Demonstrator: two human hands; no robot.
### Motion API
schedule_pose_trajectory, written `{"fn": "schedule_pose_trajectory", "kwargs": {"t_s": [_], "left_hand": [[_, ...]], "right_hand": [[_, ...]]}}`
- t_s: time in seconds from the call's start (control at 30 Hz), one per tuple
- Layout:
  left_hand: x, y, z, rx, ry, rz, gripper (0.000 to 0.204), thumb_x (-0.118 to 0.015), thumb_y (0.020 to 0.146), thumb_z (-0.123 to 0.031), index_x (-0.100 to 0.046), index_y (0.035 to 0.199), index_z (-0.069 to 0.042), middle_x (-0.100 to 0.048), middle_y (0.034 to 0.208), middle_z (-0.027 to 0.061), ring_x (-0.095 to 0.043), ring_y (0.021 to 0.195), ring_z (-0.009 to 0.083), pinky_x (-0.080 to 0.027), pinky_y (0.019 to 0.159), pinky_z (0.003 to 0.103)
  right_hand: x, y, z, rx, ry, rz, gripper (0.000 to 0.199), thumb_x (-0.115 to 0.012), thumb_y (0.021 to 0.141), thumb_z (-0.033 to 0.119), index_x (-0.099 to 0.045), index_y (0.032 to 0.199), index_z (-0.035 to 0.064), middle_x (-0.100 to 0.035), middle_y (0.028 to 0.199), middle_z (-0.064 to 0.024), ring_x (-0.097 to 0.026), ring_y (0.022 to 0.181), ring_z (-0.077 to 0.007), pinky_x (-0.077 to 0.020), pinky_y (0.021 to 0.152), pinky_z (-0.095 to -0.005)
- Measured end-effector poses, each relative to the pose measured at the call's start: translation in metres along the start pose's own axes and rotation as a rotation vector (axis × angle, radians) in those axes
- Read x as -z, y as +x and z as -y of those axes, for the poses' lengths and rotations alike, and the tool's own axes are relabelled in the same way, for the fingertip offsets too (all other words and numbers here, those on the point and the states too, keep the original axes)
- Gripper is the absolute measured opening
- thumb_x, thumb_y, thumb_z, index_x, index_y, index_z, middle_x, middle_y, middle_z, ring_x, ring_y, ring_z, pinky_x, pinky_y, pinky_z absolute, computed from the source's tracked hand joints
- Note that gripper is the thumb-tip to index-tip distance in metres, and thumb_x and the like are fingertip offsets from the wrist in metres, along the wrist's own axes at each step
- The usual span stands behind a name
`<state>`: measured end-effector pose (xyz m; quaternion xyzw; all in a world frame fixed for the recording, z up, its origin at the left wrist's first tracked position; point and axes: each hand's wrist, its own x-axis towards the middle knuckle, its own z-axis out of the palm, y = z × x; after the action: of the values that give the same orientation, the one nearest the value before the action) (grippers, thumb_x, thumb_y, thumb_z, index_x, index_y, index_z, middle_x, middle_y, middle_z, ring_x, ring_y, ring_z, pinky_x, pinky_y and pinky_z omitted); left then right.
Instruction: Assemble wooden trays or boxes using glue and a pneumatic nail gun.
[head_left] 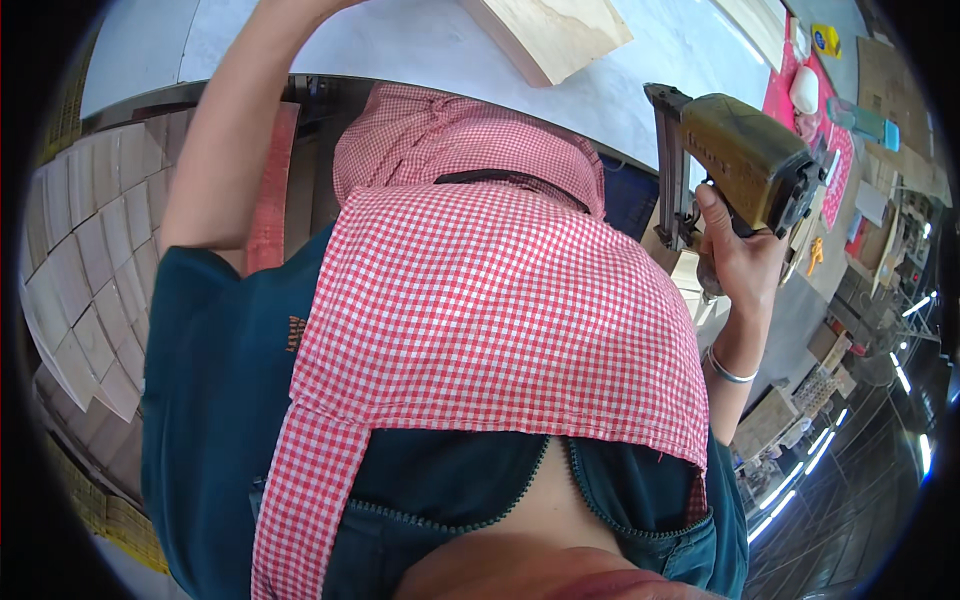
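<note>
My right hand (pixel 740 240) is wrapped round the grip of a nail gun (pixel 750 150) with a worn yellow-brown body and a dark metal nose and magazine. The gun is raised at the front right edge of a pale worktable (pixel 400 45). My left forearm (pixel 235 130) reaches up over the table's left part. Only a sliver near its wrist shows at the top edge, so the fingers are cut off from sight. Between the two arms, at the top, lies a pale wooden piece (pixel 560 40) with a flat broad face and thick edges, partly out of the picture.
Stacked wooden blocks (pixel 90 250) stand low on the left. Beyond the gun, a pink cloth (pixel 780 100) bears a white rounded object (pixel 804 90), with a teal-capped clear container (pixel 865 125) nearby. An orange item (pixel 816 255) lies farther right. My checkered apron (pixel 500 310) is close to the table edge.
</note>
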<state>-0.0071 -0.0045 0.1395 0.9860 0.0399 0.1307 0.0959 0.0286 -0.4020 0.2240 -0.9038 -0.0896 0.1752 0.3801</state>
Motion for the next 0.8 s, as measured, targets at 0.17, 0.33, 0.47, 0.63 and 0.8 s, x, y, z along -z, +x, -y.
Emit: {"fn": "schedule_pose_trajectory", "kwargs": {"t_s": [0.17,0.33,0.47,0.63,0.8], "left_hand": [[-0.117,-0.014,0.080,-0.253,-0.896,1.108,0.101,-0.087,0.064,-0.048,-0.046,0.143,-0.001,-0.041,0.153,0.0208,-0.033,0.144,0.0423,-0.029,0.118,0.054],[-0.086,0.052,-0.063,-0.305,-0.220,0.845,0.093,-0.086,0.065,-0.050,-0.052,0.132,0.004,-0.055,0.134,0.0214,-0.046,0.131,0.0402,-0.037,0.110,0.052],[-0.083,0.064,-0.095,-0.206,-0.355,0.745,0.082,-0.082,0.066,-0.053,-0.057,0.120,0.004,-0.060,0.120,0.0207,-0.052,0.115,0.0369,-0.040,0.103,0.048],[-0.072,0.066,-0.125,-0.109,-0.524,0.651,0.075,-0.077,0.068,-0.056,-0.061,0.109,0.005,-0.064,0.105,0.0199,-0.058,0.099,0.0337,-0.044,0.096,0.044],[-0.051,0.069,-0.132,-0.058,-0.428,0.677,0.069,-0.077,0.068,-0.050,-0.061,0.109,0.003,-0.063,0.105,0.0190,-0.058,0.098,0.0331,-0.044,0.092,0.042]], "right_hand": [[-0.001,-0.004,-0.006,0.077,-0.025,0.023,0.035,-0.084,0.082,0.011,-0.068,0.110,-0.0029,-0.075,0.092,-0.0102,-0.068,0.072,-0.0159,-0.0527,0.060,-0.0258],[-0.003,-0.004,-0.007,0.121,-0.006,0.020,0.032,-0.084,0.083,0.012,-0.069,0.106,-0.0033,-0.075,0.090,-0.0108,-0.069,0.073,-0.0166,-0.0532,0.060,-0.0263],[0.002,0.000,-0.002,0.106,-0.024,-0.005,0.029,-0.083,0.084,0.013,-0.070,0.104,-0.0034,-0.073,0.082,-0.0092,-0.065,0.064,-0.0146,-0.0499,0.054,-0.0251],[0.007,0.015,0.009,-0.062,-0.022,-0.004,0.026,-0.081,0.086,0.014,-0.070,0.102,-0.0031,-0.066,0.068,-0.0049,-0.055,0.051,-0.0109,-0.0416,0.045,-0.0240],[0.012,0.029,0.002,0.049,-0.002,-0.044,0.025,-0.080,0.088,0.016,-0.070,0.102,-0.0027,-0.060,0.060,-0.0013,-0.045,0.044,-0.0082,-0.0337,0.041,-0.0237]]}}
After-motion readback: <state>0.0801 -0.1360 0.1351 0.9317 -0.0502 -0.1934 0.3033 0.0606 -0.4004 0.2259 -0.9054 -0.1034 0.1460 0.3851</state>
